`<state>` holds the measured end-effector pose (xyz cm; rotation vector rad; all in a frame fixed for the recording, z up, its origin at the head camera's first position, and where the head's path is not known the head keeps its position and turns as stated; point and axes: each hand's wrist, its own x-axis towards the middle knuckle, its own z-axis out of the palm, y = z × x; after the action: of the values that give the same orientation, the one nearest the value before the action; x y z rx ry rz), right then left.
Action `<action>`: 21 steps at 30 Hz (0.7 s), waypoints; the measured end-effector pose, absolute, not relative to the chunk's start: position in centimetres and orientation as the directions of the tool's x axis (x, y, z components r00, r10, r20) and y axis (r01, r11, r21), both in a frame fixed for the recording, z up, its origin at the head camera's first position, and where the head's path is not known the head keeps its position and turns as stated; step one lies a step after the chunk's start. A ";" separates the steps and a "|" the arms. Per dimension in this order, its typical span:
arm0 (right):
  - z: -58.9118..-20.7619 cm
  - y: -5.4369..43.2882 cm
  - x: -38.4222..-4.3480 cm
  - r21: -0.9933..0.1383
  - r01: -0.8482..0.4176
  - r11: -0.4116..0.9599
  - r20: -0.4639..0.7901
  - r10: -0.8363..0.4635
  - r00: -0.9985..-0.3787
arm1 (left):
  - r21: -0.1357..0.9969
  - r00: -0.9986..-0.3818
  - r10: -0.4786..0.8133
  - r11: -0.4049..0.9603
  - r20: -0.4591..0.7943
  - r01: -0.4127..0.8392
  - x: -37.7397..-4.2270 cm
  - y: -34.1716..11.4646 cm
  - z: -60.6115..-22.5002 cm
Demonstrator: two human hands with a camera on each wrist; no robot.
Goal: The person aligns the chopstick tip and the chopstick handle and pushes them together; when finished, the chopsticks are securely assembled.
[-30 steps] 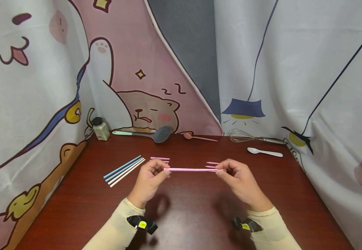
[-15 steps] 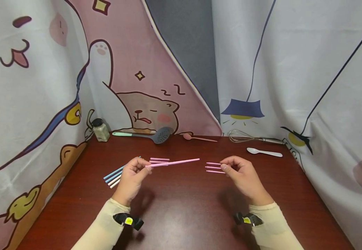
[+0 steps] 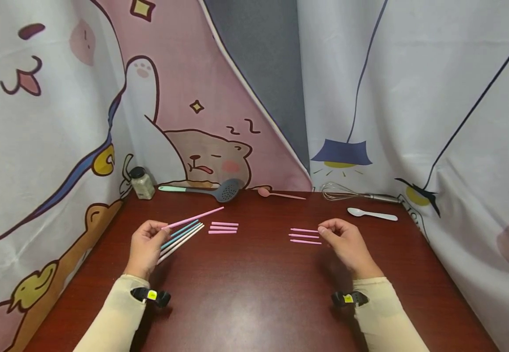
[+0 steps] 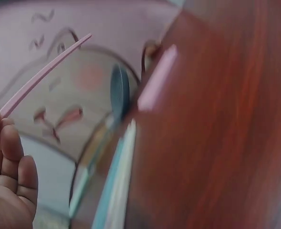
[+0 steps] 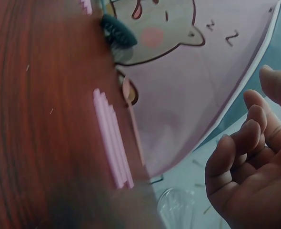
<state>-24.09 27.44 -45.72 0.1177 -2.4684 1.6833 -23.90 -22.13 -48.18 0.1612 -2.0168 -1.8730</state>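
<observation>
My left hand [image 3: 145, 250] pinches a slim pink chopstick [image 3: 196, 217] by one end, its tapered tip pointing up and away to the right. Below the chopstick, partly behind the hand, several blue and white sticks [image 3: 184, 240] lie slanted on the table. To the right of them are three short pink rods [image 3: 223, 228] side by side. My right hand [image 3: 347, 247] holds nothing; in the right wrist view its fingers [image 5: 247, 136] curl loosely with the thumb apart. Three thin pink pieces [image 3: 305, 236] lie just left of its fingertips.
Along the back of the dark red table [image 3: 254, 303] lie a slotted spoon [image 3: 226, 190], a pink spoon [image 3: 265, 192] and a whisk [image 3: 340, 191]. A black-lidded jar [image 3: 142, 183] stands at back left. A white spoon [image 3: 372, 214] lies back right. Printed cloth surrounds the table.
Both hands held the pink chopstick's ends earlier. The right hand let go and shifted slightly right; the left hand carried the chopstick left, over the blue and white sticks.
</observation>
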 end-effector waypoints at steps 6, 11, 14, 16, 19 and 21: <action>-47.1 28.3 -25.1 -0.917 -0.033 0.397 0.055 0.044 -0.998 | 0.979 -0.916 -0.378 0.191 0.134 0.065 -24.6 -25.7 -50.3; -48.4 29.1 -25.7 -0.906 0.037 0.422 -0.020 0.045 -0.999 | 0.967 -0.915 -0.391 0.256 0.098 -0.006 -25.1 -27.8 -51.3; -49.0 29.4 -26.1 -0.896 0.061 0.440 -0.046 0.046 -0.998 | 0.955 -0.907 -0.409 0.296 0.095 -0.034 -25.3 -28.7 -51.6; -49.3 29.6 -26.2 -0.892 0.068 0.447 -0.053 0.046 -0.998 | 0.945 -0.905 -0.417 0.323 0.086 -0.059 -25.3 -29.1 -51.8; -49.6 29.7 -26.3 -0.890 0.076 0.450 -0.063 0.043 -0.997 | 0.931 -0.900 -0.429 0.356 0.085 -0.082 -25.4 -29.4 -51.9; -49.8 29.7 -26.5 -0.891 0.076 0.448 -0.065 0.039 -0.997 | 0.917 -0.900 -0.428 0.386 0.081 -0.101 -25.4 -29.5 -51.9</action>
<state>-26.46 29.73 -49.78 -0.1079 -2.7024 1.6662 -25.37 -29.53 -51.85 0.4639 -2.3449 -1.5187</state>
